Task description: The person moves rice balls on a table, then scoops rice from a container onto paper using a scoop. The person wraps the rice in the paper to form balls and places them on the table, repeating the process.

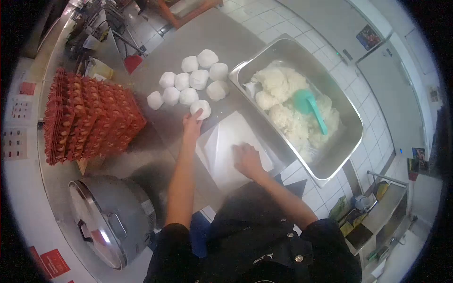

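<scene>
My left hand (192, 120) has its fingers around the near side of a white wrapped ball (200, 109), which rests on the steel table at the near end of a group of several similar balls (189, 96). My right hand (247, 160) is over a white sheet (225, 141) in front of me; its fingers look curled, and whatever they may hold is hidden. To the right stands a deep steel tray (340, 162) with white rice-like food (282, 85) and a turquoise paddle (315, 109) lying on it.
Stacked red egg trays (94, 118) stand on the left. A large round cooker with a metal lid (101, 226) is at the lower left. Steel cabinet doors (396, 89) and a tiled floor (363, 101) lie beyond the tray. An orange frame (181, 19) shows at the top.
</scene>
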